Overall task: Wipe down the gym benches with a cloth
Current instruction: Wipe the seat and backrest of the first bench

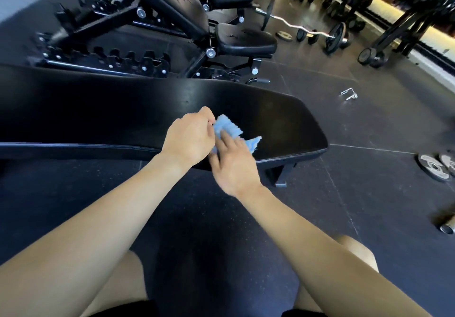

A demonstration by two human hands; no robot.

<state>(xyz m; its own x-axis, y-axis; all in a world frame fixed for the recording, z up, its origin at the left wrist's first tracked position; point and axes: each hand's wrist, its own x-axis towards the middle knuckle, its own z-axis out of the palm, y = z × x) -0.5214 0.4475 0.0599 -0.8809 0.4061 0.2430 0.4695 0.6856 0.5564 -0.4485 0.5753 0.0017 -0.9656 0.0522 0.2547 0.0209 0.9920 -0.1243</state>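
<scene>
From my remote seat I see the small pale-blue terry cloth [227, 126] at the centre of the frame, bunched between both hands above the near edge of the long flat black vinyl-padded bench worktop [98, 110], towards its rounded right end. Whether it touches the pad or hangs just clear, I cannot tell. The left hand [188, 139] has its grip closed, fingers curled and pinching the cloth's upper left edge. The right hand [234, 169] is loose, with straight fingers laid across the cloth's lower part and nothing clasped. I judge the cloth light, limp and quick to crumple, so it would serve best folded into a flat pad and held under a spread palm, not by one corner. The vinyl looks smooth and firm, so the cloth should slide easily, and most of its length runs off to the left. A second black adjustable incline bench [246, 39] stands in the upper middle.
</scene>
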